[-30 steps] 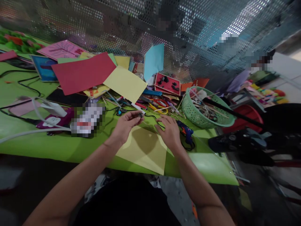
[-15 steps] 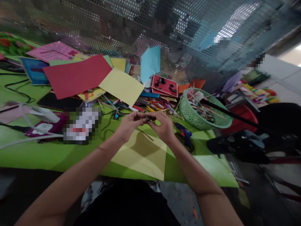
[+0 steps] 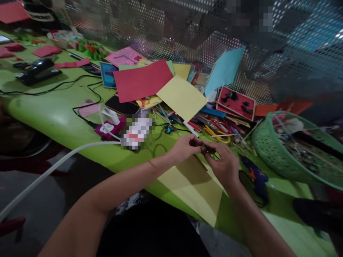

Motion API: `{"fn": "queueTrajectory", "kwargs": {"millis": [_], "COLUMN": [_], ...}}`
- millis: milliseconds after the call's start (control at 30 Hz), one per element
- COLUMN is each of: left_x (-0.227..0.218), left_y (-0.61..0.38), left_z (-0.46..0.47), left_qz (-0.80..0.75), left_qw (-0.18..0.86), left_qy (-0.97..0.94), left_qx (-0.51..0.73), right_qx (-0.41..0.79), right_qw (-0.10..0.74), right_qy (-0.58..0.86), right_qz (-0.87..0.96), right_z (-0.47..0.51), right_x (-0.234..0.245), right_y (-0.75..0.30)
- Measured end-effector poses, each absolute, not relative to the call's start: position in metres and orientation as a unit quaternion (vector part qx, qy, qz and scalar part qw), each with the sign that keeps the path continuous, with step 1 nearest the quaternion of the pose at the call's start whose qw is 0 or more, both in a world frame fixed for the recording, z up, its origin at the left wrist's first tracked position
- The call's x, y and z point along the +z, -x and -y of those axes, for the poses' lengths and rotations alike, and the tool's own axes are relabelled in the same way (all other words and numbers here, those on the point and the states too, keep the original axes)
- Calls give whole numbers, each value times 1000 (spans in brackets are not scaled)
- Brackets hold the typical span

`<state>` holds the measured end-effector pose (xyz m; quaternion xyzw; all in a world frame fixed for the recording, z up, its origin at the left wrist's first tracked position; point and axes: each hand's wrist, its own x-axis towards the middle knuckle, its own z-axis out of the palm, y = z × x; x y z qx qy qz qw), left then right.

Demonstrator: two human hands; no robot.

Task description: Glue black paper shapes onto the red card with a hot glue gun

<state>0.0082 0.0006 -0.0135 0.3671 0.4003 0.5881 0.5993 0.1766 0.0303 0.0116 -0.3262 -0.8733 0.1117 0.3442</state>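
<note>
Fingertips of my left hand (image 3: 186,148) and my right hand (image 3: 223,160) meet in a pinch around a small dark piece (image 3: 204,147). It is too small and covered for me to name. Below them a pale yellow sheet of paper (image 3: 203,192) lies on the green table (image 3: 61,116), with a thin brown stick partly under the hands. A blue glue gun (image 3: 255,176) with an orange trigger rests to the right of my right hand. Beyond the fingers are scissors (image 3: 218,132) and a white marker (image 3: 190,128) among loose tools.
A green basket (image 3: 284,157) of scraps stands at the right. Coloured sheets, including a red one (image 3: 143,80), are heaped against the perforated metal screen (image 3: 182,39). To the left are a purple power adapter (image 3: 109,128), a white cable (image 3: 66,157) and a black stapler (image 3: 39,71).
The camera view has swung left, so more of the table's left side shows and things sit further right. Both hands still pinch the small dark piece over the yellow paper.
</note>
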Motion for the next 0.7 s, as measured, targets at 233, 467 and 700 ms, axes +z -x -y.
{"fn": "queueTrajectory", "kwargs": {"millis": [233,467,700], "left_x": [0,3,13], "left_y": [-4,-4,-2], "left_z": [1,-1,3], "left_qz": [-428,-433,-446], "left_qw": [598,595,616], "left_qy": [-357,-355,-349], "left_qx": [576,576,548], "right_qx": [163,185,204], "right_qw": [372,379,383], "right_qy": [311,306,307], "right_qz": [859,853,847], "right_z": [-28,-32,-34], "right_x": [22,22,26], "right_y": [-173,-175,-178]}}
